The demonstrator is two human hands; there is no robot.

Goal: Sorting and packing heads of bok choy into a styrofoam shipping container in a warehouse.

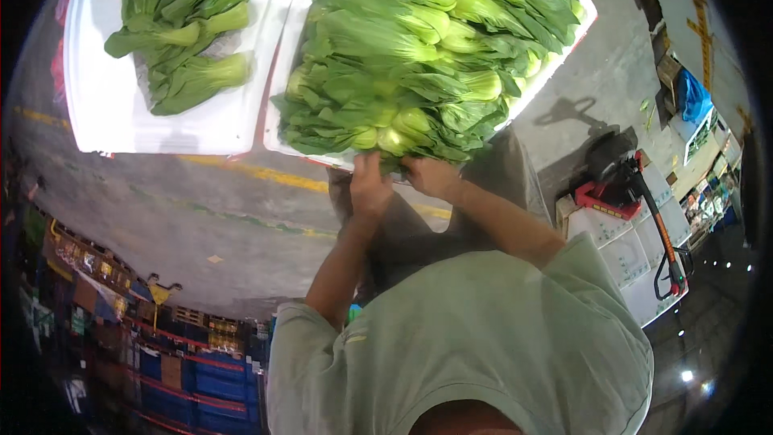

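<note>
Heads of green bok choy (419,56) lie packed in rows in the white box (555,64) in front of me. At that box's near edge, my left hand (370,187) is closed, its fingers at a bok choy's leaves. My right hand (433,177) is just beside it, fingers curled in at the same dark green leaves. The fingertips of both hands are partly hidden by the leaves. Several loose bok choy heads (201,76) lie in a second white box (205,133) to the left.
An orange-and-black pallet jack handle (656,225) and white cartons (624,262) stand to the right. Blue crates (213,387) and a wooden pallet (189,316) are at lower left. Yellow lines (282,179) cross the concrete floor. A blue bag (694,97) lies at far right.
</note>
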